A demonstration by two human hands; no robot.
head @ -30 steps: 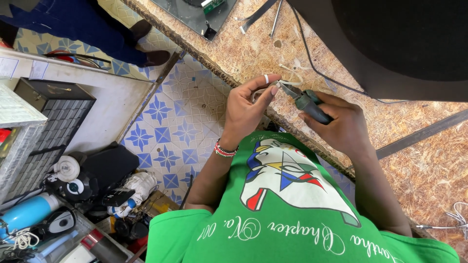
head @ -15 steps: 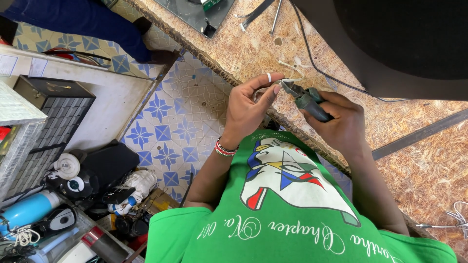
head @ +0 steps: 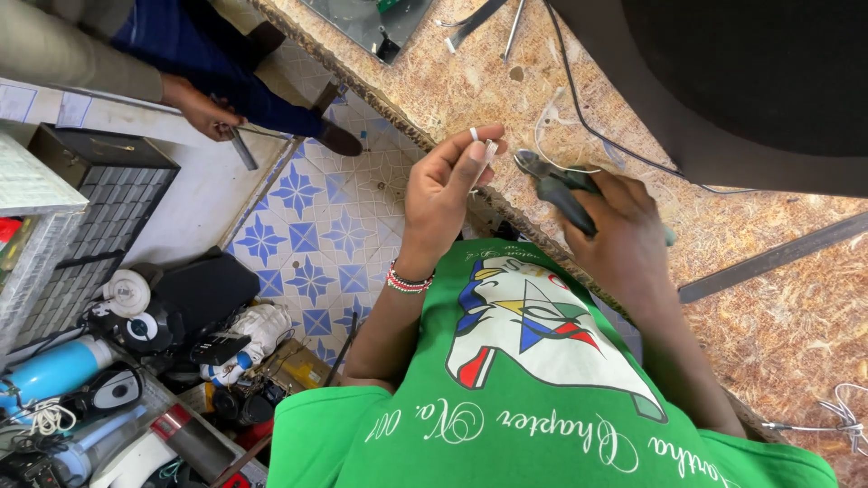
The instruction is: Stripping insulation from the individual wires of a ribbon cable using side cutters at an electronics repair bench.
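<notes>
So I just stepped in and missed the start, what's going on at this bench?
A person in a green shirt works at a chipboard bench. Their left hand pinches a thin white wire at the fingertips, raised over the bench edge. Their right hand grips dark-handled pliers, whose tip points at the wire from close beside it. At upper left another person's hand holds a small metal tool over the tiled floor.

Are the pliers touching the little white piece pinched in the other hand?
Apart. The head view shows bare board between the pliers in the right hand and the white piece held by the left hand.
</notes>
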